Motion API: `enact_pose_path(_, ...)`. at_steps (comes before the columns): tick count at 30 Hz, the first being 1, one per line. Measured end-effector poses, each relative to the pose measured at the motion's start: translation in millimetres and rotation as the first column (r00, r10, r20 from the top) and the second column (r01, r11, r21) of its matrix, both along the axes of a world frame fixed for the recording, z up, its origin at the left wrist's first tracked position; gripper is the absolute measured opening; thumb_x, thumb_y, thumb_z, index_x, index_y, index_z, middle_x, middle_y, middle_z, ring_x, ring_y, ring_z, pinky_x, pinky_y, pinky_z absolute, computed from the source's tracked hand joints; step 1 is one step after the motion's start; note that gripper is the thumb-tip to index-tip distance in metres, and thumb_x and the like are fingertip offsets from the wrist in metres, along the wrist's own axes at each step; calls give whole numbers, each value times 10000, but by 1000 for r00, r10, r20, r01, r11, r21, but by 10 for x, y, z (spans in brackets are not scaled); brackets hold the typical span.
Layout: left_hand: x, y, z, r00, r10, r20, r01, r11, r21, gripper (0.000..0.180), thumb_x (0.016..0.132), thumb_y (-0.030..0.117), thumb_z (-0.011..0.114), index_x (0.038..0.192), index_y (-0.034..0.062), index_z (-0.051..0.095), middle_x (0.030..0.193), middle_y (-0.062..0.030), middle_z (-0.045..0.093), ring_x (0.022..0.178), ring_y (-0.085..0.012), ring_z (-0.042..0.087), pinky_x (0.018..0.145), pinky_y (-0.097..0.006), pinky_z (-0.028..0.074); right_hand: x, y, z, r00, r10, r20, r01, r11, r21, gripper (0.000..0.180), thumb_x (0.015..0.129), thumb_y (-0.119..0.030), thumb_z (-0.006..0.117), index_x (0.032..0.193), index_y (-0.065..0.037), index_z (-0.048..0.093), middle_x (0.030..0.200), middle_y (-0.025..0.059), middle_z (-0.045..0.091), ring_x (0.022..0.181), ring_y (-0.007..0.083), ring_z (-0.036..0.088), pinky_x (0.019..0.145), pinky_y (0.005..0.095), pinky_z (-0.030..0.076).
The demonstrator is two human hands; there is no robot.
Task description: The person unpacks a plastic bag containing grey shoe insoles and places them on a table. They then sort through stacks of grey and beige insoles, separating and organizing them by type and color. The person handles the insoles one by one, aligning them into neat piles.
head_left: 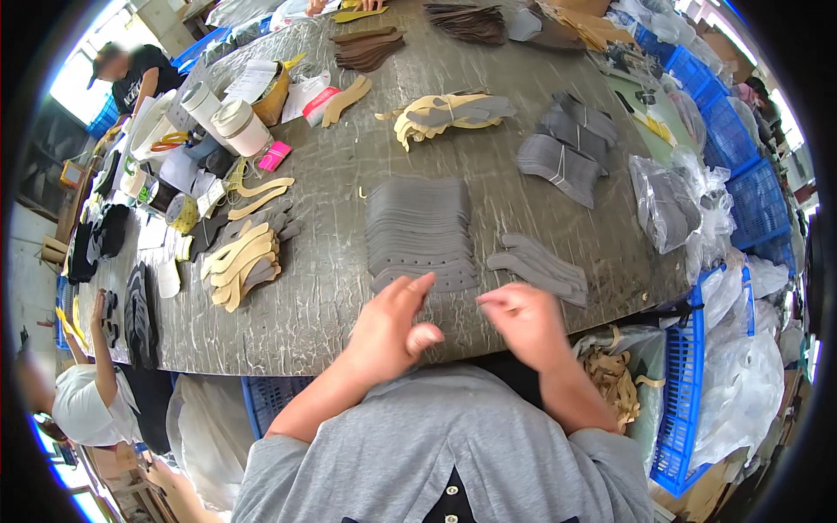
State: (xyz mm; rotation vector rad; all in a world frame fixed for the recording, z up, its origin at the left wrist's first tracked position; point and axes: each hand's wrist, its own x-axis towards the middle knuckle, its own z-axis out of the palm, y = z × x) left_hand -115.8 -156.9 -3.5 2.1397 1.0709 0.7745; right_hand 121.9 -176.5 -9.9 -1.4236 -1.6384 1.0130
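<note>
A row of overlapping dark grey cut pieces lies in front of me, the nearest ones dotted with small holes. At its near edge is my left hand, thumb spread from the fingers, fingertips at or just above the lowest piece. My right hand is slightly blurred, to the right of that row, its fingers drawn together in a pinch. Whatever may be between those fingertips is too small to make out. Just beyond it rests a small pile of curved grey strips.
Tan and grey curved pieces lie left; a tied tan bundle and dark grey bundles lie farther back. White jars stand left. A blue crate and a scrap-filled bag flank the table's right edge. Other people work at left.
</note>
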Motion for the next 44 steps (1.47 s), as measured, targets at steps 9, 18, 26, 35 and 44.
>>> enact_pose_path(9, 124, -116, -10, 967, 54, -248, 27, 950, 310, 998, 750, 696, 536, 1317, -122, 461, 950, -158, 539, 845, -313, 584, 669, -386, 526, -491, 81, -42, 821, 44, -570, -285, 896, -341, 180, 925, -120, 659, 986, 48, 688, 904, 92, 719, 833, 119, 664, 751, 265, 534)
enact_pose_path(18, 129, -119, -75, 991, -7, -134, 39, 969, 242, 982, 793, 708, 493, 1336, -108, 450, 993, -181, 542, 878, -347, 583, 698, -392, 527, -486, 66, -115, 761, -15, -649, -277, 897, -345, 104, 911, -55, 618, 936, 27, 677, 828, 51, 679, 753, 92, 624, 685, 246, 504)
enact_pose_path(26, 54, 34, 23, 922, 321, 217, -253, 923, -290, 235, 935, 68, 606, 1155, -3, 648, 815, -87, 638, 726, -152, 603, 673, -294, 494, -448, 155, -67, 413, -133, -901, -304, 912, -274, 121, 917, -34, 423, 886, -67, 536, 778, -3, 505, 604, 58, 415, 535, 211, 339)
enact_pose_path(35, -36, 192, 313, 994, -58, 96, 28, 959, 283, 169, 729, -36, 750, 875, 26, 693, 758, -62, 628, 668, -158, 595, 571, -270, 457, -522, 164, 62, 531, -134, -837, -283, 903, -324, 196, 874, -14, 393, 954, -30, 571, 933, 113, 633, 787, 179, 617, 618, 280, 510)
enact_pose_path(44, -770, 154, -6, 812, 551, 194, -364, 737, -569, 38, 836, 54, 703, 823, 18, 702, 676, 28, 649, 585, -20, 514, 524, -195, 378, 493, 373, -196, 868, -285, -405, 221, 955, -199, 198, 842, -109, 697, 967, -114, 543, 675, -43, 456, 526, 63, 412, 482, 224, 371)
